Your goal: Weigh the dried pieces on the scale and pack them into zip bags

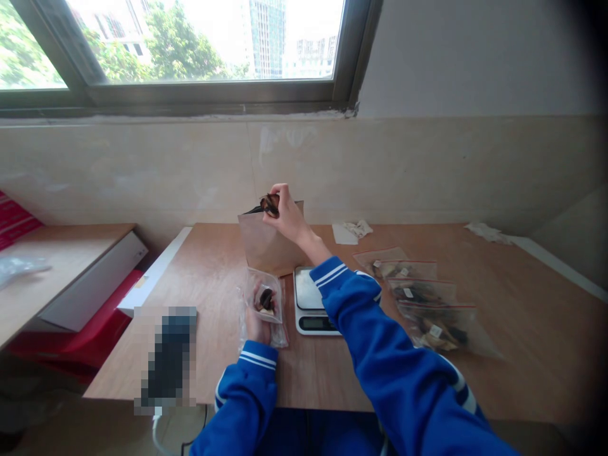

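My right hand (287, 212) is raised and pinches a dark brown dried piece (270, 204) with a pointed tip, just above the open mouth of a brown paper bag (266, 248). My left hand (256, 326) grips a clear plastic zip bag (274, 297) that holds more dark and pale dried pieces. A digital kitchen scale (308, 290) sits between my forearms, with nothing on its pan. Several clear zip bags (434, 328) of similar pieces lie to its right, beyond my right sleeve.
The wooden table (323, 373) stands against a tiled wall below a window (199, 44). Crumpled white paper scraps (354, 231) lie at its back edge. A pixelated dark object (166, 358) rests at the near left. A lower side table (57, 266) stands to the left.
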A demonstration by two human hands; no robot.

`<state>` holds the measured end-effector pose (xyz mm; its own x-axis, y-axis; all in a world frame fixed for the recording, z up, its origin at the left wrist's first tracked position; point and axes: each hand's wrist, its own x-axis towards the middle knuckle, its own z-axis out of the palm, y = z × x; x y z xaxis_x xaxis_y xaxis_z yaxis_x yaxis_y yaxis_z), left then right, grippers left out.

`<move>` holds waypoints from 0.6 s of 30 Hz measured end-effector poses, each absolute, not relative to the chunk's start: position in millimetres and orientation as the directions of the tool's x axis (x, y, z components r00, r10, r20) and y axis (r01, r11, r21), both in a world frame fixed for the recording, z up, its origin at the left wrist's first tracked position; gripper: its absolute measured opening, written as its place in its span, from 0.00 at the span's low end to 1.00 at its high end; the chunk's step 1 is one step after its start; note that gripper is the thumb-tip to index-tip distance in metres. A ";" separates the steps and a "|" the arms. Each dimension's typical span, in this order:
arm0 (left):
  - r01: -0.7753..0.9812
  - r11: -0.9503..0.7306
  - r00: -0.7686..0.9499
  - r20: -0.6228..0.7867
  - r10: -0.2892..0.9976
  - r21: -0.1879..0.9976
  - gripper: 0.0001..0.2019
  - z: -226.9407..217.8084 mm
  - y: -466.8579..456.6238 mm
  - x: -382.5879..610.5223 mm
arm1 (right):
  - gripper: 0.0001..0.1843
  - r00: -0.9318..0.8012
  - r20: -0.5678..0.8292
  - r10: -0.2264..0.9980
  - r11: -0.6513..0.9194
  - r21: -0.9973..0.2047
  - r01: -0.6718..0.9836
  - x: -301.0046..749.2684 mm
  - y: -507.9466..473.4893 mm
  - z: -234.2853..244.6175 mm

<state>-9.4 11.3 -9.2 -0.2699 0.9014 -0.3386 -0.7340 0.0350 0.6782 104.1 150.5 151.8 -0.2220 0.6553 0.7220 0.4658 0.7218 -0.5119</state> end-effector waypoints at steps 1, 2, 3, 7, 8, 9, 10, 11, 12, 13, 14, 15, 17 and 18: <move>-0.737 0.035 -0.269 -0.340 0.901 0.675 0.16 -8.4 11.1 -9.3 | 0.25 -0.212 0.715 0.666 0.713 -0.527 0.462 104.0 150.4 152.1; -0.739 0.035 -0.268 -0.341 0.901 0.673 0.16 -7.7 10.9 -9.2 | 0.26 -0.195 0.710 0.677 0.703 -0.545 0.457 104.1 150.7 152.6; -0.740 0.036 -0.267 -0.343 0.900 0.671 0.16 -7.1 10.7 -9.1 | 0.26 -0.173 0.705 0.687 0.692 -0.563 0.452 104.1 151.5 153.5; -0.742 0.037 -0.265 -0.343 0.901 0.670 0.17 -6.8 10.8 -9.2 | 0.28 -0.117 0.728 0.676 0.690 -0.569 0.447 105.2 157.0 157.6; -0.743 0.034 -0.267 -0.343 0.900 0.668 0.17 -7.4 11.1 -9.3 | 0.29 -0.130 0.743 0.656 0.708 -0.547 0.446 105.6 157.9 158.3; -0.746 0.031 -0.269 -0.343 0.900 0.665 0.17 -8.2 11.4 -9.4 | 0.30 -0.153 0.758 0.634 0.730 -0.522 0.442 106.1 158.2 158.5; -0.749 0.028 -0.269 -0.343 0.900 0.662 0.17 -9.1 11.8 -9.5 | 0.31 -0.182 0.768 0.614 0.751 -0.496 0.436 106.6 157.8 158.3; -0.751 0.024 -0.272 -0.342 0.899 0.660 0.16 -10.1 12.2 -9.6 | 0.31 -0.215 0.772 0.598 0.768 -0.475 0.429 107.1 156.8 157.7; -0.752 0.021 -0.274 -0.341 0.899 0.659 0.16 -11.0 12.4 -9.7 | 0.30 -0.250 0.769 0.588 0.781 -0.459 0.423 107.6 155.4 156.5; -0.751 0.018 -0.276 -0.338 0.900 0.660 0.16 -11.9 12.6 -9.8 | 0.29 -0.282 0.761 0.584 0.789 -0.451 0.418 108.0 153.6 155.0; -0.749 0.015 -0.276 -0.333 0.902 0.663 0.16 -12.5 12.6 -9.9 | 0.27 -0.313 0.750 0.583 0.795 -0.447 0.411 108.4 151.6 153.3; -0.746 0.013 -0.276 -0.328 0.903 0.665 0.16 -12.9 12.6 -10.1 | 0.26 -0.341 0.738 0.582 0.800 -0.446 0.402 108.6 149.6 151.5; -0.745 0.016 -0.273 -0.326 0.905 0.667 0.16 -13.2 12.5 -10.3 | 0.24 -0.377 0.720 0.582 0.806 -0.449 0.386 108.7 145.9 148.9; -0.746 0.019 -0.270 -0.328 0.905 0.666 0.17 -13.2 12.4 -10.4 | 0.24 -0.386 0.713 0.586 0.805 -0.453 0.384 108.6 144.4 148.5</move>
